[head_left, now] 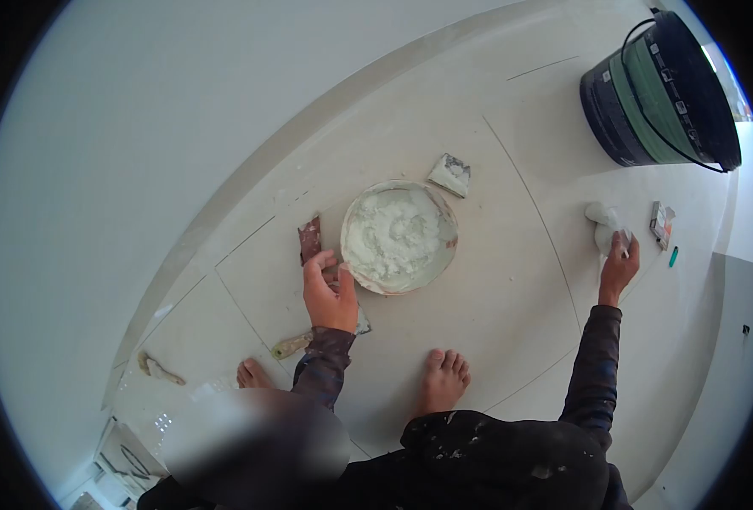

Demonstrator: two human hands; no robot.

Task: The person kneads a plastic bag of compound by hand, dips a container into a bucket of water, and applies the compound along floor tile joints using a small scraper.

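Observation:
A round tub (446, 263) on the floor holds white, lumpy plaster-like material (393, 234). My left hand (330, 293) is at the tub's left rim, its thumb and fingers apart with nothing between them; whether it touches the rim I cannot tell. Partly hidden under that hand and wrist is a putty knife (291, 344). Out to the right, my right hand (619, 270) has its fingertips closed on a crumpled whitish plastic bag (606, 225) lying on the floor. What the bag contains is unclear.
A dark bucket with a green band (640, 93) stands at the upper right. Beside the tub lie a white-smeared flat blade (450, 175) and a reddish-brown piece (310, 236). A small box (661, 225), a green lighter-like item (673, 257) and a brush-like tool (160, 368) are on the floor.

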